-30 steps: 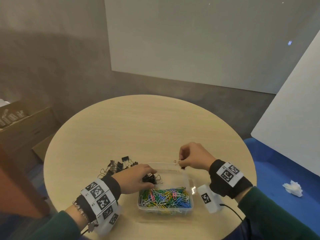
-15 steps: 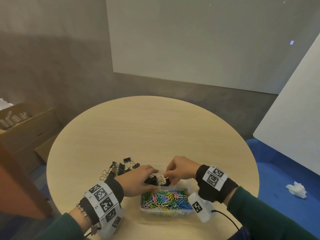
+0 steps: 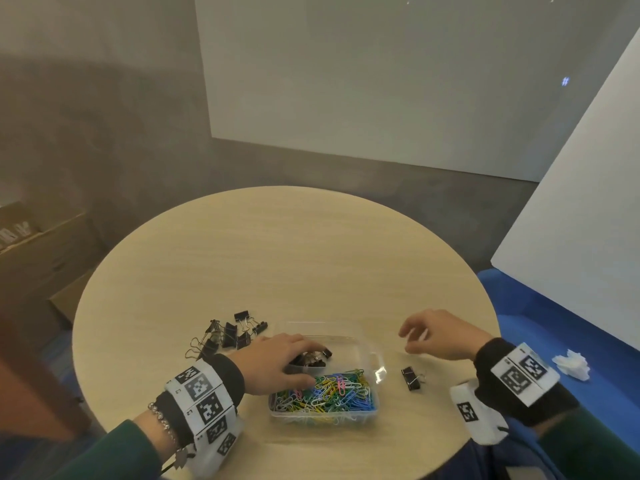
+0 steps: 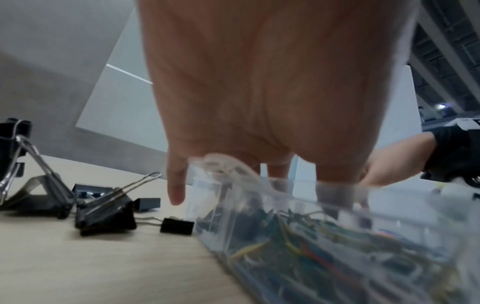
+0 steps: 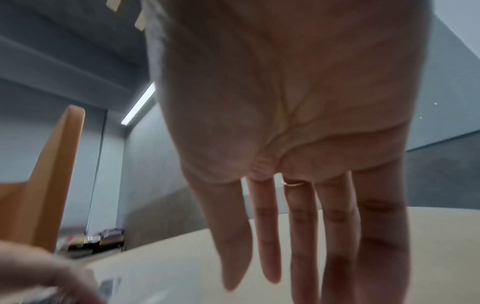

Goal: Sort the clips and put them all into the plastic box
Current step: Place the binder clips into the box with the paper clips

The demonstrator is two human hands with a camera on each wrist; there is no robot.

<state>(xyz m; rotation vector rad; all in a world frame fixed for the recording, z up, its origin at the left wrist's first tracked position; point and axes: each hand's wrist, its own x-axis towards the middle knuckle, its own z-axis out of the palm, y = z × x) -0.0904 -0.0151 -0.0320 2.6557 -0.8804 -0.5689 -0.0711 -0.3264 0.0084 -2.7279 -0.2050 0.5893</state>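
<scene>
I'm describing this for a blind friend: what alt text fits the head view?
A left hand reaches into a clear plastic box of colourful paper clips on a round table; the open right hand hovers above one black binder clip.

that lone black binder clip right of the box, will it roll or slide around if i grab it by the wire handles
The binder clip probably won't roll: its black body looks flat-sided and lies on the table. It looks small, so likely light and apt to skid if nudged. Its wire handles look hinged, so the body may swing when lifted by them.
</scene>
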